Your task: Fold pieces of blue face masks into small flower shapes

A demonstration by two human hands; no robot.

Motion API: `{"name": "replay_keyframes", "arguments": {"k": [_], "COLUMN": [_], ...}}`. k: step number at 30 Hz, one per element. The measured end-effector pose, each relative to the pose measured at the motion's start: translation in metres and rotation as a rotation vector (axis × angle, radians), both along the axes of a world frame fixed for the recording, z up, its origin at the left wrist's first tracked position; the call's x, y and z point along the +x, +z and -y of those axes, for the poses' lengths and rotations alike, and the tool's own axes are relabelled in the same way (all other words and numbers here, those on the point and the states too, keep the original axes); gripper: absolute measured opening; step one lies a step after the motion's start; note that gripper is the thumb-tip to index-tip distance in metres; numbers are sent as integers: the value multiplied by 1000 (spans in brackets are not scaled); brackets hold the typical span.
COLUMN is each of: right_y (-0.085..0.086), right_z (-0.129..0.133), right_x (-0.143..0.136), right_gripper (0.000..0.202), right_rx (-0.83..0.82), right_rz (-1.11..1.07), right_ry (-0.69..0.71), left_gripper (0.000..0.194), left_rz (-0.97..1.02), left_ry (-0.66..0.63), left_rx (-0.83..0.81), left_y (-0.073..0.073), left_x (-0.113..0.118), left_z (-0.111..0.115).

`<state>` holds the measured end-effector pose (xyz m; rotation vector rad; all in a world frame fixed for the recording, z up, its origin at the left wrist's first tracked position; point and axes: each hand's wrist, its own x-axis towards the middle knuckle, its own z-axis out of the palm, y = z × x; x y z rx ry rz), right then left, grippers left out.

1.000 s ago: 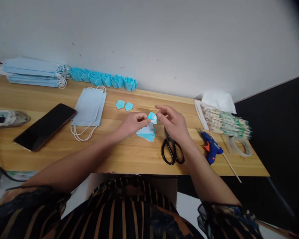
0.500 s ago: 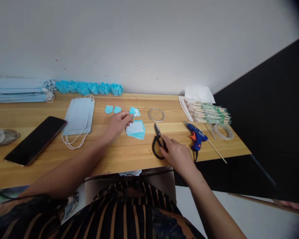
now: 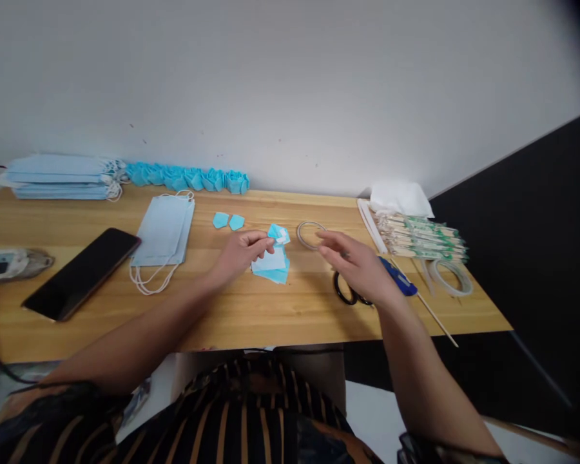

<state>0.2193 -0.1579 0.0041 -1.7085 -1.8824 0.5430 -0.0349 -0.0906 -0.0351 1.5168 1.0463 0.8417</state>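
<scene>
My left hand (image 3: 246, 254) pinches a small folded blue piece of mask fabric (image 3: 278, 233) with white on it, between thumb and fingertips. Below that piece lies a small stack of cut fabric pieces (image 3: 273, 269), blue with a white one on top. My right hand (image 3: 355, 261) hovers with thumb and fingers apart, holding nothing. Under it, partly covered, lie scissors (image 3: 341, 293) with black handles. A thin roll of tape (image 3: 305, 245) rests just beyond its fingertips. Two cut blue pieces (image 3: 229, 222) lie on the wooden table (image 3: 270, 319), to the left.
Along the wall stand a stack of face masks (image 3: 60, 177) and a row of folded blue flowers (image 3: 188, 178). Nearer are two or more masks (image 3: 162, 229) and a phone (image 3: 84, 270). At right are a blue glue gun (image 3: 401, 278), wrapped sticks (image 3: 423, 238) and wider tape (image 3: 450, 277).
My right hand has let go of the scissors, now lying farther right, and has risen with fingers apart. My left hand keeps the folded piece. The whole view has shifted slightly.
</scene>
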Motion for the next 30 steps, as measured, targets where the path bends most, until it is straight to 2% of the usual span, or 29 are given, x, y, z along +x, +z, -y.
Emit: {"name": "replay_keyframes", "arguments": {"k": [2, 4, 8, 11, 15, 19, 23, 30], "right_y": [2, 3, 0, -10, -32, -48, -52, -46], "right_z": [-23, -43, -65, -71, -70, -66, -62, -57], "right_x": [-18, -33, -47, -52, -56, -58, -62, -66], "right_gripper": [36, 36, 36, 38, 39, 36, 34, 30], "right_rx": [-118, -225, -343, -354, -280, -226, -205, -181], "right_rz": [-254, -399, -433, -465, -543, -597, -570, -539], "right_ry": [186, 282, 350, 310, 215, 188, 168, 188], "left_gripper": [30, 29, 28, 30, 32, 33, 34, 28], "left_rz": [16, 49, 122, 147, 122, 119, 161, 165], "left_ry": [7, 26, 74, 92, 65, 63, 24, 9], "left_rx": [-12, -26, -29, -38, -46, -72, -87, -116], "left_y": [1, 0, -2, -3, -5, -6, -6, -8], "left_x": [0, 0, 0, -1, 0, 1, 5, 5], "left_z": [0, -2, -7, -10, -9, -8, -8, -8]}}
